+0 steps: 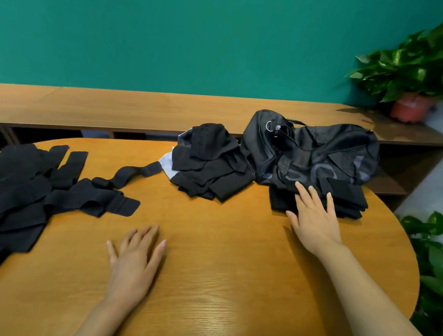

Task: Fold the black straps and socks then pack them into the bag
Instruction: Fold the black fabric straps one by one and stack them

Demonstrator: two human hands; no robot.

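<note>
Head view looks down on the wooden table [216,272], where my left hand [134,257] lies flat with its fingers spread, holding nothing. My right hand [315,220] reaches forward and rests, fingers straight and released, on a folded stack [349,200] of black pieces. I cannot tell whether these are straps or socks. The stack sits at the far right, touching the front of the dark bag [310,150]. Just left of the bag is a loose heap of socks [212,164]. The unfolded straps [13,193] sprawl over the left end of the table, well apart from the bag. A potted plant [424,77] stands by the green wall [175,30].
</note>
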